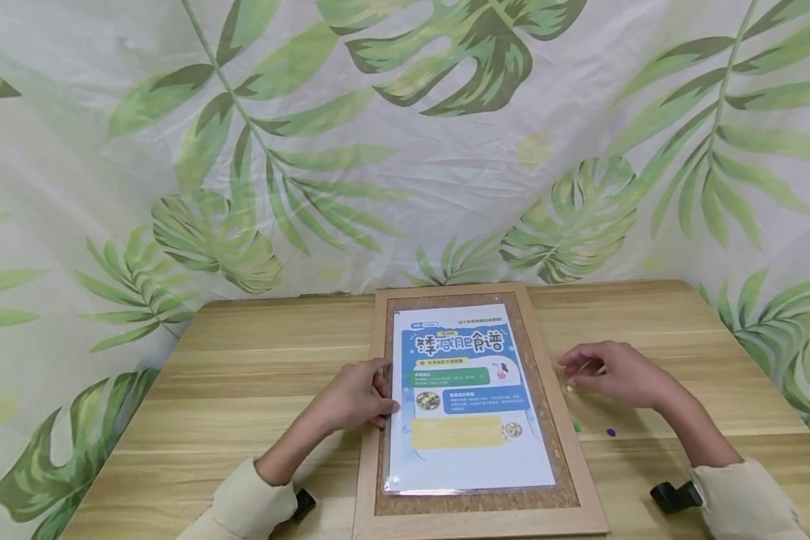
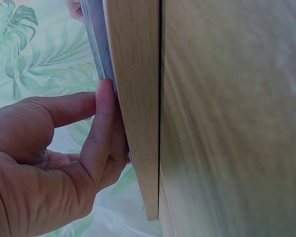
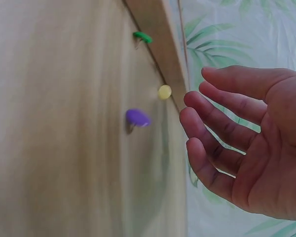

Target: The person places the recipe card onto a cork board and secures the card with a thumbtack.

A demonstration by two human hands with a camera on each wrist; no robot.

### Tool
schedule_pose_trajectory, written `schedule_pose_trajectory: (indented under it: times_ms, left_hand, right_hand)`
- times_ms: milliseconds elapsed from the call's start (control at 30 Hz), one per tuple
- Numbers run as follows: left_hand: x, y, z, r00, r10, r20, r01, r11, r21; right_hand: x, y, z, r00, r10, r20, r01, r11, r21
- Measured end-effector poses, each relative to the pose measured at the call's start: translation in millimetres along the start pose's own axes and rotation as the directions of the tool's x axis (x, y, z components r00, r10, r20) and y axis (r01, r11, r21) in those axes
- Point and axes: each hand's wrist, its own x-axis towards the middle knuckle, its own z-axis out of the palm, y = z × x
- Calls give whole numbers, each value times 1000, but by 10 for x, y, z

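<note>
My left hand (image 1: 359,395) lies along the left edge of a printed sheet (image 1: 469,405), thumb reaching onto its margin and the other fingers bent beside it; part of that edge is hidden beneath them, and I cannot tell whether I pinch the sheet or only press on it. The sheet lies on a wood-framed cork board (image 1: 479,523), whose far end meets the table's (image 1: 277,349) far edge. The table's near edge is cut off, and the sheet's smaller print is too fine to read.

My right hand (image 1: 613,373) hovers off the board's right side, fingers apart and loosely curved, with nothing in them. Just under my fingertips sits a yellow tack (image 3: 164,92), its point out of sight. A green tack (image 3: 142,37) rests beside the board's frame, nearer the table's near edge, and a purple tack (image 3: 138,117) stands farther out toward the table's right edge. Black pieces (image 1: 675,496) poke from my pale cuffs (image 1: 745,495); what they are is hard to make out.
</note>
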Motion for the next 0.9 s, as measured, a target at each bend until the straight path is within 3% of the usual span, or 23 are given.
schedule_pose_trajectory:
  times_ms: [367,900]
  left_hand:
    - [5,-7,2,1000,-3,4,3,1000,-7]
    - [7,2,4,1000,-9,1,9,1000,1]
  right_hand:
    - [-75,116,65,1000,23,17,-24,1000,13]
    - [-30,89,145,1000,-12,-1,12,1000,24]
